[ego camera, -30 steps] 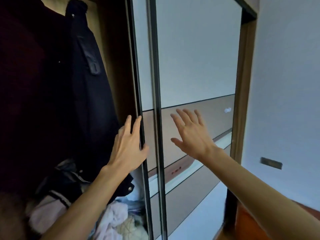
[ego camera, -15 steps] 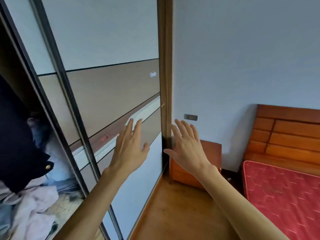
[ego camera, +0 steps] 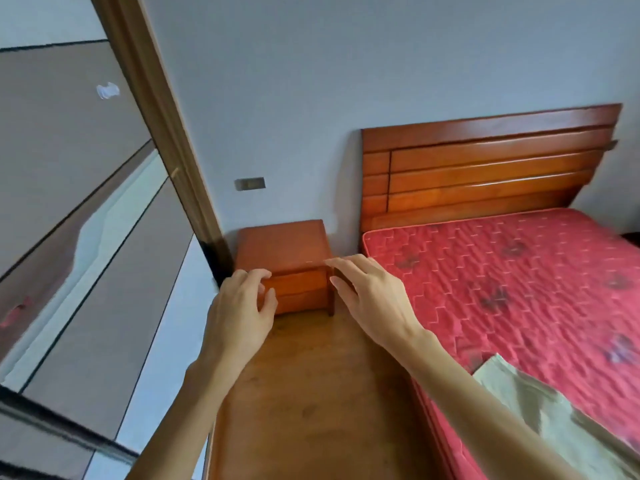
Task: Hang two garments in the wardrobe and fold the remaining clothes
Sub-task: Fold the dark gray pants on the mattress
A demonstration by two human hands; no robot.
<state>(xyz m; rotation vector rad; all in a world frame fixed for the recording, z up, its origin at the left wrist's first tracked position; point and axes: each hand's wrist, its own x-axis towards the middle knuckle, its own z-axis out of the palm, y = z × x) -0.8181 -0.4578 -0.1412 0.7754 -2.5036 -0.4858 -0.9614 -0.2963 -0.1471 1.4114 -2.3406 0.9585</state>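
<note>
A pale blue-grey painted wall filled the top of the view. Against it stood the bed, with a red quilted mattress running along the right side and a slatted, reddish-brown wooden headboard at its far end. On the left rose the sliding wardrobe door, panelled in taupe and pale blue-grey with thin dark dividing lines, and framed on its right edge by a brown wooden post. A strip of warm brown wooden floor ran between the wardrobe and the mattress's left edge.

At the near right corner of the mattress lay a pale beige-green garment, flat on the quilting and cut off by the frame edge; it was the only clothing in view, and neither hand touched it.

A small reddish-brown wooden bedside cabinet with two drawer fronts stood in the corner between the wardrobe post and the headboard.

Both bare forearms reached forward over the floor. The left hand hung palm down with its fingers curled loosely inward, thumb apart from them, holding nothing. The right hand was also palm down, fingers extended and slightly spread, empty, hovering near the mattress's left edge without contact.

A small dark rectangular wall plate sat on the wall above the cabinet.
</note>
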